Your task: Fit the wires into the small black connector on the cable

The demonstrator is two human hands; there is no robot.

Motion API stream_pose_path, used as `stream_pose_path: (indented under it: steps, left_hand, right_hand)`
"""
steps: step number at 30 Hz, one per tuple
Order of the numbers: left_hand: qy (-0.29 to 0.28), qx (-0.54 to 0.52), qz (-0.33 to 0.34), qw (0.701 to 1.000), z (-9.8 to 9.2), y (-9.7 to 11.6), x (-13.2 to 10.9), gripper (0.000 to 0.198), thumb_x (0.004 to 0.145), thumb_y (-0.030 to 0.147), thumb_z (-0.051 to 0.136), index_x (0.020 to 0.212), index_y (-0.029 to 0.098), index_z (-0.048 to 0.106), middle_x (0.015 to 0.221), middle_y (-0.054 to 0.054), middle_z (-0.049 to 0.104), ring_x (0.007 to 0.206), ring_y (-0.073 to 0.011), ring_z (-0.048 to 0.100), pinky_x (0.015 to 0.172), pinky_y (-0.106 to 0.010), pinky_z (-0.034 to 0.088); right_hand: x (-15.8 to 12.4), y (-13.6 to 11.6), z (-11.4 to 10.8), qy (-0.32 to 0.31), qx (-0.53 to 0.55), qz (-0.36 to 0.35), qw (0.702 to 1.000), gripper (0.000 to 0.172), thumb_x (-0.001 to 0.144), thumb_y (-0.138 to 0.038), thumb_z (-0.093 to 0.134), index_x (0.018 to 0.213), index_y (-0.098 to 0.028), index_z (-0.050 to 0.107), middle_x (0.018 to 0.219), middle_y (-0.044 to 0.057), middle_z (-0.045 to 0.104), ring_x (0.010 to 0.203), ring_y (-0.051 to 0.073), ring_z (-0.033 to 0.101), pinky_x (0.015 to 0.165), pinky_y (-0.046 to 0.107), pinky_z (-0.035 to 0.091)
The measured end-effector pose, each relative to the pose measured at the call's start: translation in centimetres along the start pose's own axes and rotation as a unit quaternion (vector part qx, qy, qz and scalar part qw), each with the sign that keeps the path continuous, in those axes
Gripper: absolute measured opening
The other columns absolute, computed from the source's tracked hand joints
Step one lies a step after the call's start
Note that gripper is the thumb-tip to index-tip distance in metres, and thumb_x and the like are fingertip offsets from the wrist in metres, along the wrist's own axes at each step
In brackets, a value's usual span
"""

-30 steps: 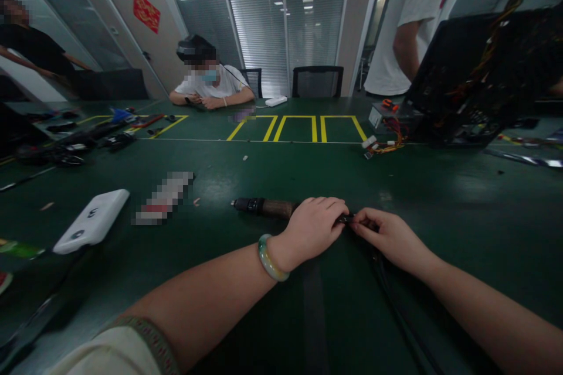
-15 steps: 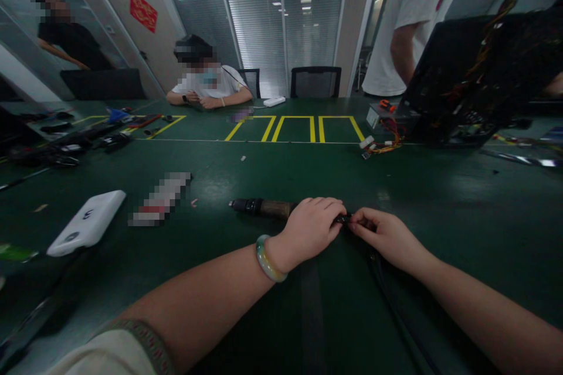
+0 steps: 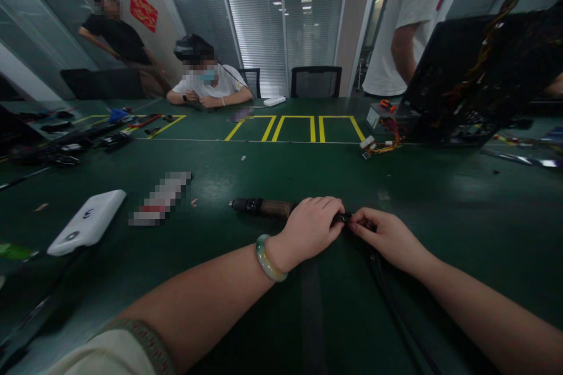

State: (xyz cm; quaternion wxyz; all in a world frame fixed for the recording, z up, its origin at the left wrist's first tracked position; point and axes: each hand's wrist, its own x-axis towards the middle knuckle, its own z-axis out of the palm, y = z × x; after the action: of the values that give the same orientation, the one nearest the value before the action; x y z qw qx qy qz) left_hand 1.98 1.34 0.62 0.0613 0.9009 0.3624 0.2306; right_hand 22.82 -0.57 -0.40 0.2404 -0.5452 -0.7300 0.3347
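Observation:
An electric screwdriver (image 3: 275,209) lies sideways on the green table, its dark tip to the left. Over its rear half my left hand (image 3: 313,222) is closed, the wrist wearing a bangle. My right hand (image 3: 383,234) pinches something at the tool's rear end, where a black cable (image 3: 382,281) leads toward me along the table. The fingertips of both hands almost meet there. The exact part between my right fingers is small and mostly hidden, seemingly the cable's plug end.
A white power bank (image 3: 87,222) and a blurred-out flat object (image 3: 162,199) lie to the left. Tools and cables (image 3: 88,135) are heaped far left. An open computer case (image 3: 475,82) stands at right beside a power supply (image 3: 382,116). A person (image 3: 215,85) sits opposite.
Both my hands and the screwdriver stay practically where they were. In the left background, a standing person has moved to the right.

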Motion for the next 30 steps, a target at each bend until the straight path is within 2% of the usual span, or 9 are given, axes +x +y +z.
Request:
stream_pose_path:
  steps: [5, 11, 16, 21, 27, 30]
  left_hand:
    - [-0.005, 0.006, 0.018, 1.000, -0.08, -0.01, 0.01, 0.007, 0.092, 0.019, 0.055, 0.099, 0.021, 0.057, 0.119, -0.003, 0.060, 0.105, -0.0200, 0.058, 0.092, -0.038, 0.044]
    - [0.000, 0.001, 0.000, 1.000, -0.04, 0.02, -0.01, 0.015, 0.090, 0.022, 0.059, 0.105, 0.020, 0.056, 0.114, -0.004, 0.062, 0.103, -0.0208, 0.059, 0.091, -0.038, 0.045]
    - [-0.006, 0.007, 0.019, 1.000, -0.02, -0.05, 0.03, 0.006, 0.092, 0.020, 0.056, 0.098, 0.021, 0.058, 0.117, -0.003, 0.061, 0.104, -0.0201, 0.058, 0.093, -0.038, 0.043]
    - [0.004, 0.001, 0.011, 1.000, 0.06, -0.08, 0.01, 0.014, 0.090, 0.022, 0.060, 0.103, 0.019, 0.057, 0.115, -0.005, 0.062, 0.104, -0.0216, 0.059, 0.092, -0.039, 0.044]
    - [-0.003, 0.008, 0.024, 1.000, 0.16, -0.21, 0.06, 0.007, 0.092, 0.021, 0.057, 0.099, 0.021, 0.059, 0.122, -0.003, 0.060, 0.107, -0.0211, 0.058, 0.092, -0.039, 0.044]
    - [-0.003, 0.004, 0.023, 1.000, 0.08, -0.17, 0.09, 0.012, 0.091, 0.019, 0.057, 0.102, 0.021, 0.058, 0.121, -0.003, 0.060, 0.106, -0.0206, 0.058, 0.091, -0.038, 0.044]
  right_hand:
    - [0.00, 0.15, 0.03, -0.002, 0.006, -0.002, 1.000, 0.016, 0.090, -0.037, 0.055, 0.089, -0.025, 0.065, 0.081, -0.002, 0.070, 0.073, 0.017, 0.065, 0.064, 0.027, 0.046]
    - [0.06, 0.24, 0.08, -0.002, 0.002, -0.001, 1.000, 0.016, 0.090, -0.037, 0.055, 0.089, -0.025, 0.065, 0.082, -0.001, 0.070, 0.074, 0.017, 0.065, 0.063, 0.026, 0.045]
    - [0.08, 0.25, 0.10, 0.001, -0.011, 0.002, 1.000, 0.017, 0.090, -0.037, 0.054, 0.090, -0.024, 0.065, 0.081, -0.001, 0.070, 0.073, 0.017, 0.064, 0.063, 0.026, 0.044]
    - [0.07, 0.33, 0.11, -0.001, -0.001, 0.001, 1.000, 0.017, 0.090, -0.038, 0.055, 0.090, -0.024, 0.065, 0.082, -0.001, 0.070, 0.074, 0.018, 0.065, 0.063, 0.026, 0.044]
    - [0.06, 0.15, 0.00, -0.006, 0.000, -0.001, 1.000, 0.015, 0.091, -0.036, 0.054, 0.090, -0.025, 0.065, 0.083, -0.002, 0.070, 0.076, 0.017, 0.065, 0.065, 0.026, 0.044]
    - [0.08, 0.15, -0.04, -0.004, -0.002, -0.003, 1.000, 0.015, 0.091, -0.036, 0.055, 0.089, -0.025, 0.065, 0.083, -0.002, 0.069, 0.075, 0.016, 0.064, 0.065, 0.026, 0.044]
